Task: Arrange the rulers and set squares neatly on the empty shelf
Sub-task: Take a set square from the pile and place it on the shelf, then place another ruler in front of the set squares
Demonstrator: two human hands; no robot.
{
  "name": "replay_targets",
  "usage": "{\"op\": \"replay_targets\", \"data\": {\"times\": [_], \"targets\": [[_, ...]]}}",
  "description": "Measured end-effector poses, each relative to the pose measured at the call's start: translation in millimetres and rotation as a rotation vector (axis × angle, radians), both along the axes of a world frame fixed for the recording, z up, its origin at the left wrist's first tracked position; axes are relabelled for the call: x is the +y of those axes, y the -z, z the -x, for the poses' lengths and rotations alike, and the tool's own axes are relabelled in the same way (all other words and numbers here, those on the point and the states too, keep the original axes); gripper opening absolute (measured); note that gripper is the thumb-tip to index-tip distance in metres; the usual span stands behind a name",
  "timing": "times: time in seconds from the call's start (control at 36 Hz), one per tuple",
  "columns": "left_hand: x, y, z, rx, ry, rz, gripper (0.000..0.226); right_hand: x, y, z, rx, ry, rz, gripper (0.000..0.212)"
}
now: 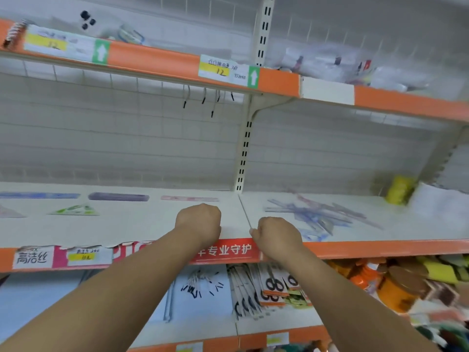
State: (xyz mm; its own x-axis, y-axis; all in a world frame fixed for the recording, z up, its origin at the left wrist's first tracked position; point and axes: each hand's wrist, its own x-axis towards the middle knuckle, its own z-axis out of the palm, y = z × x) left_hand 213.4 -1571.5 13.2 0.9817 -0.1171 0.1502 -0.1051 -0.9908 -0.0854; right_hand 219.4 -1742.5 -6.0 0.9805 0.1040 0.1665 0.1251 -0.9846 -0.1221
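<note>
On the left half of the white shelf (132,224), three rulers lie in a row at the back: blue (38,195), purple (118,197) and pink (189,198). In front of them lie a pale set square (10,212) and a green one (76,210). A loose heap of clear rulers and set squares (322,214) sits on the right half. My left hand (199,222) and my right hand (279,237) rest at the shelf's front edge, either side of the seam. Both have their fingers curled under and hidden. I see nothing in them.
A yellow roll (400,189) and white packets (441,201) sit at the shelf's far right. Wire hooks (212,100) hang under the upper shelf. The shelf below holds packaged scissors (271,288) and orange jars (396,290). An upright post (243,153) divides the bays.
</note>
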Motion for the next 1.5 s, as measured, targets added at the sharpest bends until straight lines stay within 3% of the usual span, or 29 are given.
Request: {"op": "replay_targets", "data": {"times": [0.47, 0.61, 0.81, 0.94, 1.03, 1.17, 1.5], "targets": [[-103, -9, -112, -0.025, 0.146, -0.019, 0.021, -90, -6, -83, -0.042, 0.081, 0.039, 0.035], [-126, -5, -135, -0.005, 0.179, -0.011, 0.019, -114, 0, -105, -0.011, 0.083, 0.012, 0.022], [-157, -2, -156, 0.013, 0.191, -0.023, 0.02, -150, 5, -130, 0.051, 0.143, 0.007, 0.035], [-181, -1, -169, 0.029, 0.181, -0.034, 0.018, -179, 4, -149, 0.085, 0.163, -0.023, 0.035], [-198, 2, -175, 0.033, 0.155, -0.052, 0.02, -197, 0, -156, 0.072, 0.13, -0.002, 0.024], [-229, 4, -187, 0.055, 0.092, -0.055, 0.024, -234, 2, -175, 0.073, 0.114, 0.055, 0.033], [-271, 19, -199, 0.148, -0.102, -0.09, 0.023, -327, 21, -221, 0.113, 0.101, 0.108, 0.025]]}}
